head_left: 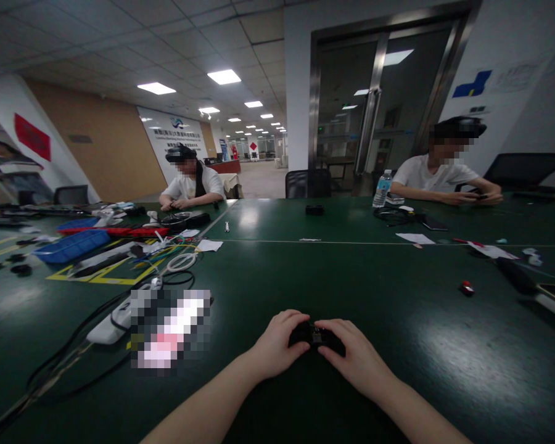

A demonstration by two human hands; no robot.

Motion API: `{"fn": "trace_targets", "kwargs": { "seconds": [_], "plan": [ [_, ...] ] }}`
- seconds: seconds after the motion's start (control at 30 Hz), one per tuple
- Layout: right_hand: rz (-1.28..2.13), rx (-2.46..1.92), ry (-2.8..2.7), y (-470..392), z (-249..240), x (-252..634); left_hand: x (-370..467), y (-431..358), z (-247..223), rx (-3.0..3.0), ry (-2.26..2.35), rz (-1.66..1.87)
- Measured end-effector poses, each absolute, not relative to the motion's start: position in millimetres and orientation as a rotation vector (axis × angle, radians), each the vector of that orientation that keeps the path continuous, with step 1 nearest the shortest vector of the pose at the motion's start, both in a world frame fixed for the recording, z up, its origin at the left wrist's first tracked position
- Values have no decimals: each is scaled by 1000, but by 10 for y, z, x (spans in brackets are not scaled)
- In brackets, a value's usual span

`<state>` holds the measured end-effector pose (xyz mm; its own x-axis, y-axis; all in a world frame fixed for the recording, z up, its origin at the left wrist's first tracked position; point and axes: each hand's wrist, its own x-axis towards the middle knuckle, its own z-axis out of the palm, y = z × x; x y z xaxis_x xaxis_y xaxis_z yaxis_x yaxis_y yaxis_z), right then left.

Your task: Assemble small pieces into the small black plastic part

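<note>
Between my two hands, low in the middle of the head view, is a small black device [317,335] with a lighter patch at its centre; its exact kind does not show. My left hand [280,342] is closed around its left end, thumb at the near side and fingers at the far side. Gripping the right end in the same way is my right hand [351,351]. Both forearms rest close to the green table [379,290]. Part of the device is hidden by my fingers.
Left of my hands lie a white power strip [108,325] with black cables and a blurred-out bright screen. Farther left is a blue tray [71,246]. A water bottle [382,190], a black box [314,210] and a small red object [467,288] stand about. Two people sit across.
</note>
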<state>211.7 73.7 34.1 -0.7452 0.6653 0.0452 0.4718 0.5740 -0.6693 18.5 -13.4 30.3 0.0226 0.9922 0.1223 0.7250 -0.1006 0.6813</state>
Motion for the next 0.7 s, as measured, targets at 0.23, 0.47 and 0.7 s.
{"fn": "trace_targets", "kwargs": {
  "seconds": [0.23, 0.47, 0.7],
  "plan": [
    [908, -878, -2533, 757, 304, 2105, 183, -110, 257, 1896, 1754, 839],
    [883, -853, -2535, 766, 278, 2091, 195, -109, 268, 1910, 1765, 824],
    [932, -872, -2528, 765, 311, 2094, 199, -111, 313, 1894, 1773, 783]
  ]
}}
